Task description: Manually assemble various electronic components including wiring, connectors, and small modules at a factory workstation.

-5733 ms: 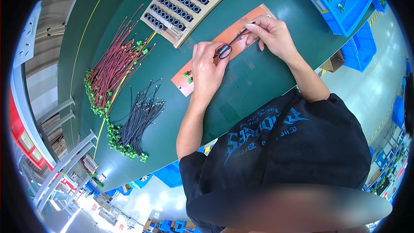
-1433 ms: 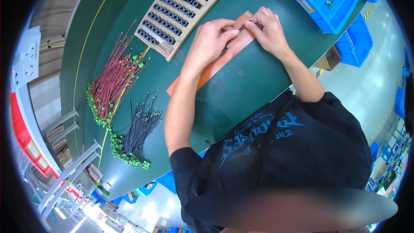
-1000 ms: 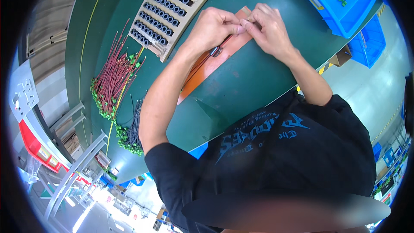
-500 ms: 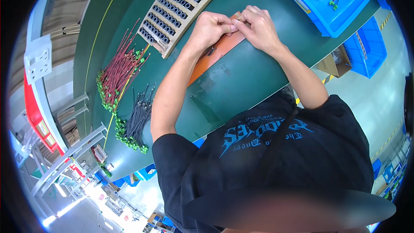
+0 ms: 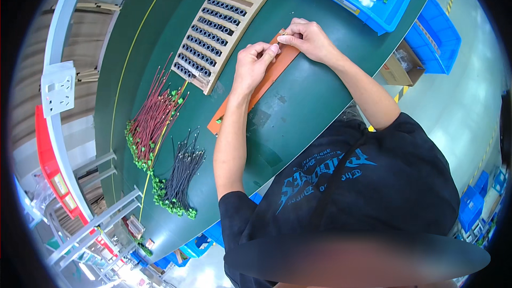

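Note:
My left hand (image 5: pixel 253 66) is closed, thumb and forefinger pinched over an orange strip-shaped board (image 5: pixel 277 69). Just beyond it my right hand (image 5: pixel 306 39) pinches at the board's far end. Whatever lies between the fingertips is too small or covered to make out. At the board's near end, beside my left forearm, a small green connector (image 5: pixel 219 120) shows. To the left stands a wooden rack (image 5: pixel 212 79) with rows of black ring-shaped parts (image 5: pixel 205 47). Nearer lie a bundle of dark red wires (image 5: pixel 154 122) and a bundle of black wires (image 5: pixel 182 176), both with green connectors.
A blue bin (image 5: pixel 352 8) at the far right of the green table (image 5: pixel 298 122) holds a few wires with green connectors. Off the right edge are a cardboard box (image 5: pixel 401 66) and another blue bin (image 5: pixel 438 34). A white socket panel (image 5: pixel 58 89) is at left.
The view has shifted, so the table items sit lower. My hands have drawn slightly apart along the orange board, and its near end now shows beside my left forearm.

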### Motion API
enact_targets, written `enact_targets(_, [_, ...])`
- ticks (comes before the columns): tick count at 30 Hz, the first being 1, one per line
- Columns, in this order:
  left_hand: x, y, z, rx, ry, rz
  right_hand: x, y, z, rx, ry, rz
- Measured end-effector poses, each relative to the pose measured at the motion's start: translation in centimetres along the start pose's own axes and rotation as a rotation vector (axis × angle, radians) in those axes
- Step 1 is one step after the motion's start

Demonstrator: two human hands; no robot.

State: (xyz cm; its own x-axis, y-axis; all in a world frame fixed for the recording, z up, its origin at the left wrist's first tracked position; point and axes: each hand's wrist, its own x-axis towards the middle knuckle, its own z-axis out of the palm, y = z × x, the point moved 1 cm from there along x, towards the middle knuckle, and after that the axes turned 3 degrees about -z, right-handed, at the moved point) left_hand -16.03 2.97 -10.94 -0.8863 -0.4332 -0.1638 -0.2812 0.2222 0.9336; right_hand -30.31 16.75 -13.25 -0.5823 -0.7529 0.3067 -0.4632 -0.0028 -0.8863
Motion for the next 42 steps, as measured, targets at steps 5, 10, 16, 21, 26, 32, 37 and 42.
enact_targets(5, [0.2,-0.1,0.2,0.01,0.047,0.101,0.3,-0.2,0.2,-0.112,-0.039,-0.006])
enact_targets(10, [0.2,-0.7,-0.3,0.172,0.065,0.227,0.8,-0.8,0.1,-0.111,-0.083,-0.018])
enact_targets(16, [0.6,-0.7,-0.7,0.063,0.01,0.167,1.1,-1.2,-0.2,0.0,-0.08,0.088])
enact_targets(21, [0.1,-0.3,-0.5,-0.08,0.028,0.024,0.6,-1.3,-0.6,0.356,0.12,0.266])
enact_targets(26, [0.2,-0.6,-0.3,-0.061,0.007,0.053,0.5,-1.8,0.2,-0.097,-0.071,0.016])
enact_targets(32, [0.3,0.3,-0.6,-0.04,-0.032,0.029,0.3,-1.4,0.7,-0.078,-0.023,0.063])
enact_targets(37, [0.9,0.1,-1.4,-0.083,-0.138,-0.036,0.3,-1.0,1.1,-0.106,0.029,0.027])
enact_targets(42, [1.7,1.1,-2.0,-0.054,-0.236,-0.135,0.1,-0.7,0.9,-0.17,0.021,0.018])
